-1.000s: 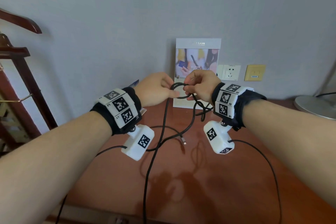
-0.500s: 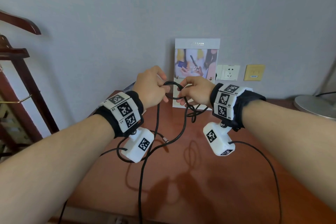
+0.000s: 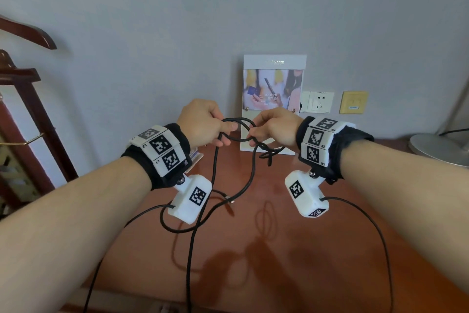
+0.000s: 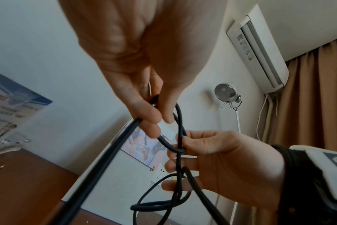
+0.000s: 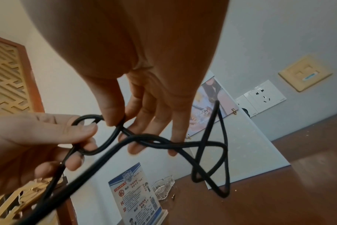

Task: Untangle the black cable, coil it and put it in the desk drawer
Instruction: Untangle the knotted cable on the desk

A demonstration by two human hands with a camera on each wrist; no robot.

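Note:
The black cable (image 3: 238,138) hangs in a tangled loop between my two hands above the brown desk (image 3: 291,249). My left hand (image 3: 227,135) pinches one side of the loop between thumb and fingers, and two strands drop from it to the desk. My right hand (image 3: 253,132) pinches the other side, with a knot of crossed loops (image 3: 269,152) dangling below it. In the left wrist view the cable (image 4: 180,129) runs from my left hand (image 4: 160,120) to my right hand (image 4: 180,141). One plug end (image 3: 229,201) lies on the desk. No drawer is in view.
A picture board (image 3: 274,84) leans on the wall behind my hands, beside a socket (image 3: 319,102) and a yellow plate (image 3: 353,102). A lamp base (image 3: 439,147) sits far right, a wooden rack (image 3: 25,114) at left. A leaflet stand (image 5: 135,191) and glass ashtray (image 5: 164,188) stand back left.
My hands have drawn apart, the left one moving left, so the loop between them has widened. The hanging strands and the plug end on the desk have shifted left.

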